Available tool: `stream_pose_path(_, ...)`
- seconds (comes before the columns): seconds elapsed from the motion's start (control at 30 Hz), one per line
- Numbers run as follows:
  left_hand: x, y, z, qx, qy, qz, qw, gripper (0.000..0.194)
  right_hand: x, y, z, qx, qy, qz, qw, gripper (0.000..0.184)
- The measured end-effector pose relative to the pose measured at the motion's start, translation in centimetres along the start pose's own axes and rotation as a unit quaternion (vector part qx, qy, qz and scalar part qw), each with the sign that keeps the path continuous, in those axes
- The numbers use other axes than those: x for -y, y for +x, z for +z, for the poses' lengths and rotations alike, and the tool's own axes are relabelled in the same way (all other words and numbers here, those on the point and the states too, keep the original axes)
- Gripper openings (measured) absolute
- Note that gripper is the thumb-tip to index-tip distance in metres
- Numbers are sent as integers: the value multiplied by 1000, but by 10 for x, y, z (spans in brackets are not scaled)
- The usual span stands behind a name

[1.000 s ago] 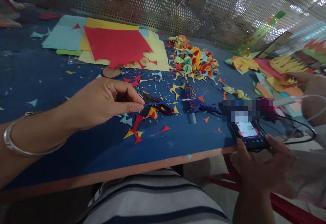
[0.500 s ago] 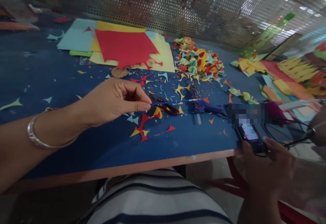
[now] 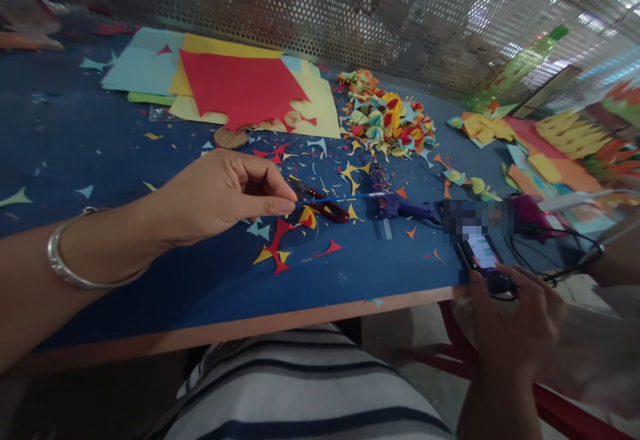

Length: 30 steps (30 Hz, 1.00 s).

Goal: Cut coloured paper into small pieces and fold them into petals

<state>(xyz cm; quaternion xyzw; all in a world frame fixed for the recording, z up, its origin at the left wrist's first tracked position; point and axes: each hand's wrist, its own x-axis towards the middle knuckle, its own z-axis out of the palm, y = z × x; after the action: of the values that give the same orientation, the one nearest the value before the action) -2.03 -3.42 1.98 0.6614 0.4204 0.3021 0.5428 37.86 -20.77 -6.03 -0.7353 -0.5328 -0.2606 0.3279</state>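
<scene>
My left hand (image 3: 220, 193), with a silver bangle at the wrist, pinches one end of a thin blue stick (image 3: 330, 199) between thumb and fingertips. The stick points right, above dark red-handled scissors (image 3: 327, 208), and its pale far end overlaps a blue glue gun (image 3: 395, 205) in the view. At the table's right front edge, my right hand (image 3: 517, 313) has its thumb and fingers around the lower end of a phone (image 3: 481, 251) with a lit screen. Part of the phone is blurred out.
Coloured paper sheets (image 3: 240, 87) lie at the back left, beside a heap of folded paper pieces (image 3: 390, 120). Paper scraps (image 3: 277, 243) litter the blue table (image 3: 165, 300). A green-capped bottle (image 3: 520, 70), cables (image 3: 530, 257) and another person's arm (image 3: 617, 247) are at right.
The fingers of my right hand have shifted inward over the phone's lower end. My left hand keeps its pinch on the blue stick. The whole view has shifted slightly.
</scene>
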Motion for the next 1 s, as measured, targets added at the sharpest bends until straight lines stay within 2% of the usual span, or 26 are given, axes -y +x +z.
stream_pose_path(0.37, 4, 1, -2, -6, 4, -12, 1000, 6, 0, -2, 1, 7, -14, 30, 999, 42)
stream_pose_path(0.63, 8, 3, -4, -7, 23, -17, 1000, 10, 2, -1, 1, 5, -14, 27, 1000, 35)
stream_pose_path(0.87, 7, 4, -4, -4, 20, -9, 1000, 7, 0, -1, 2, -10, -10, -2, 1000, 36)
stream_pose_path(1.0, 6, 3, -5, -12, 26, -13, 1000, 4, 1, 0, 2, -2, -3, 16, 1000, 38)
